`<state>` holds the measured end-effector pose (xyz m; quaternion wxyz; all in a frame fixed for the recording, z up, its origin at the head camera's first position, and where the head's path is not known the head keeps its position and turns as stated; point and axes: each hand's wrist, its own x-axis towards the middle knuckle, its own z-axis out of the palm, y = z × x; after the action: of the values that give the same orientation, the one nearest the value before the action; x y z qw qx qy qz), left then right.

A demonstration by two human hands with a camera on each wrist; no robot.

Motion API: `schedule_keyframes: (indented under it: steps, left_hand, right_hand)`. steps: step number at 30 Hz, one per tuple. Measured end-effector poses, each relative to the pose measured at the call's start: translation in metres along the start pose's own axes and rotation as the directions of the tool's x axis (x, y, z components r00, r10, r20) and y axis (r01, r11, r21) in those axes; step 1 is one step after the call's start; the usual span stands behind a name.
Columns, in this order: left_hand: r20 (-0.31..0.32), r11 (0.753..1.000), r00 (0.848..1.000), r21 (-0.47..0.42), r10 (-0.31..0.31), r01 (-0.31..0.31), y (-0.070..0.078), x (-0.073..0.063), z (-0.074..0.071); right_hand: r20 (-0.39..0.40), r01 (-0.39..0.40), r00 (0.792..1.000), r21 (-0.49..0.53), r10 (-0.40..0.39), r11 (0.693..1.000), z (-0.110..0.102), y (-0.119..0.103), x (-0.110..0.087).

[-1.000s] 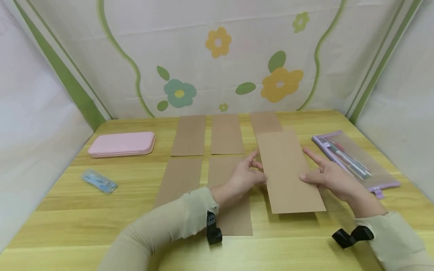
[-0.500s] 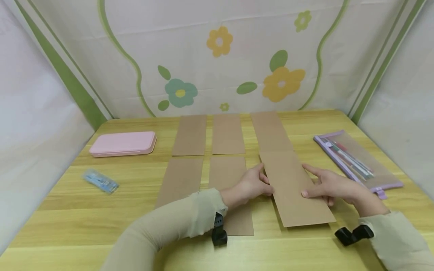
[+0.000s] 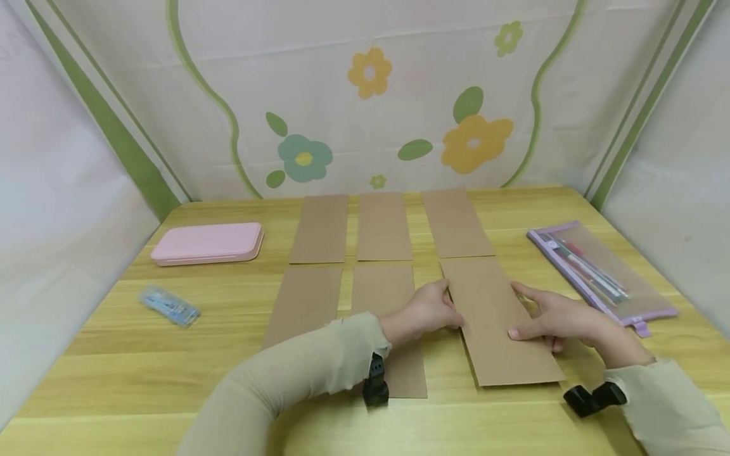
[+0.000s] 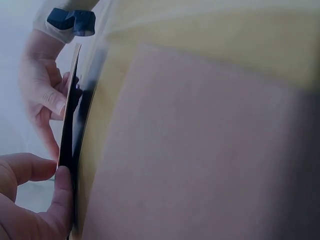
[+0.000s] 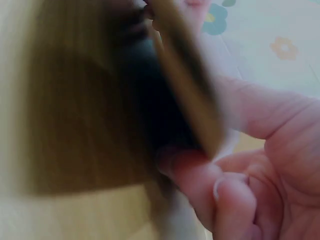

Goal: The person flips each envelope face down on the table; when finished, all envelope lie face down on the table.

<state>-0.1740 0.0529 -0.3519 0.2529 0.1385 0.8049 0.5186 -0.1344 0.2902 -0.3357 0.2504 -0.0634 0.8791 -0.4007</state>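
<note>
A brown cardboard rectangle is held just above the table at front right, its near end casting a thin shadow. My left hand pinches its left long edge. On the opposite edge, my right hand grips it with the thumb on top and curled fingers beneath. Edge-on in the left wrist view, the held cardboard shows a narrow gap to the table. The right wrist view is blurred, with the cardboard between thumb and fingers. Directly beyond its far end lies another cardboard rectangle.
Several matching cardboard pieces lie flat in two rows, such as one back piece and one front piece. A pink case and a small clear blue packet lie left. A purple-edged pouch with pens lies right.
Both hands have brought the held cardboard toward the body and lower. Its far end no longer overlaps the back-right piece and now sits just in front of that piece's near edge.
</note>
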Motion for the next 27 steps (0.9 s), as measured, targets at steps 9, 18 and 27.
schedule_keyframes:
  steps: [9, 18, 27]
  left_hand:
    - [0.025, 0.996, 0.996, -0.019, -0.089, 0.089, 0.002, 0.007, -0.003]
    - [0.043, 0.995, 0.996, -0.05, -0.079, 0.081, 0.001, 0.006, -0.006]
    - [0.034, 0.992, 0.997, -0.103, 0.076, -0.072, 0.009, -0.007, -0.036]
  right_hand:
    - [-0.044, -0.069, 0.997, -0.089, 0.066, 0.994, 0.006, -0.004, 0.001]
    - [-0.061, -0.124, 0.992, -0.19, 0.114, 0.974, 0.006, -0.006, 0.001]
    - [-0.138, -0.078, 0.99, -0.283, 0.04, 0.956, -0.012, -0.027, -0.005]
